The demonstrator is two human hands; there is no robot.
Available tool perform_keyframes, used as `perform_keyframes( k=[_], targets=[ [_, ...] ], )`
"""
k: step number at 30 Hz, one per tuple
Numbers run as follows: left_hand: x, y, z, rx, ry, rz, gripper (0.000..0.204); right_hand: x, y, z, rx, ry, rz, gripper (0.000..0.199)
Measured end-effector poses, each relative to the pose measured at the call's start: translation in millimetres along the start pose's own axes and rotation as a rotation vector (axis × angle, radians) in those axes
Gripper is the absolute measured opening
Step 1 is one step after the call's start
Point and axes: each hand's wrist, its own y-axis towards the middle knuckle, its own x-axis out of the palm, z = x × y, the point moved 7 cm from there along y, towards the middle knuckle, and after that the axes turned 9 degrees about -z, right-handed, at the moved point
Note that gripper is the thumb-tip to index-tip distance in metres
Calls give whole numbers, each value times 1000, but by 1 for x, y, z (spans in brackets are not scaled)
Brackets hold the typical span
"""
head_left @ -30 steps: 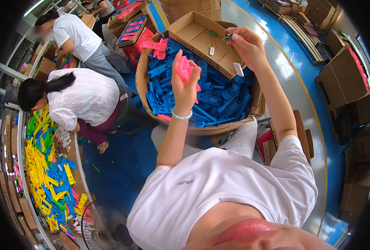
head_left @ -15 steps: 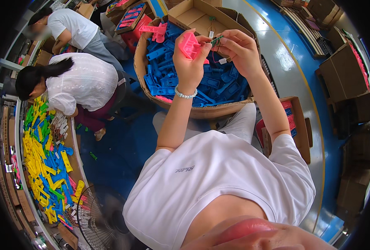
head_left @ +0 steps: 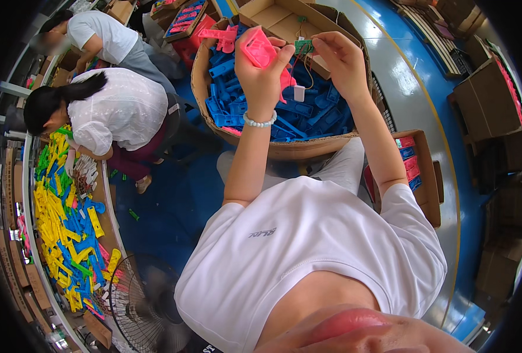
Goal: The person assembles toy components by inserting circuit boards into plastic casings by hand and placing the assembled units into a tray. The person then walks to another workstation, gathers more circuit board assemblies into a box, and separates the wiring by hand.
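Note:
My left hand [head_left: 262,79] is closed round a pink plastic shell [head_left: 258,48], its hollow, ribbed side showing. To its right, my right hand [head_left: 342,66] pinches the edge of a small green circuit board [head_left: 303,46] between thumb and finger. Thin wires run down from the board, and a small white connector or block [head_left: 299,93] hangs below it. Both hands are raised over a big cardboard box [head_left: 308,150] full of blue plastic shells [head_left: 308,110]. Another pink part [head_left: 221,39] lies on the box's far left side.
An open carton [head_left: 275,22] rests across the box's far edge. At right stands a carton [head_left: 428,197] of pink and blue parts. Two co-workers [head_left: 117,109] bend over a left-hand bench heaped with coloured plastic parts [head_left: 61,229]. A fan [head_left: 146,306] stands at lower left.
The circuit board has moved slightly up from the shell, and its white piece now dangles lower. My left hand has shifted left and tilted the pink shell. My right hand has lowered slightly.

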Motion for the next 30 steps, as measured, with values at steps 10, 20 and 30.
perform_keyframes(
  k=[10, 20, 30],
  targets=[
    [-9, 17, -34, -323, -606, 36, 52, 39, -11, 0, 93, 193, -315, 15],
    [-5, 12, -25, -187, -392, 30, 39, 43, -18, 16, 113, -20, -103, 19],
    [11, -17, -1, 49, -351, -188, 58, 34, -25, 16, 107, -17, -5, 16]
  ],
)
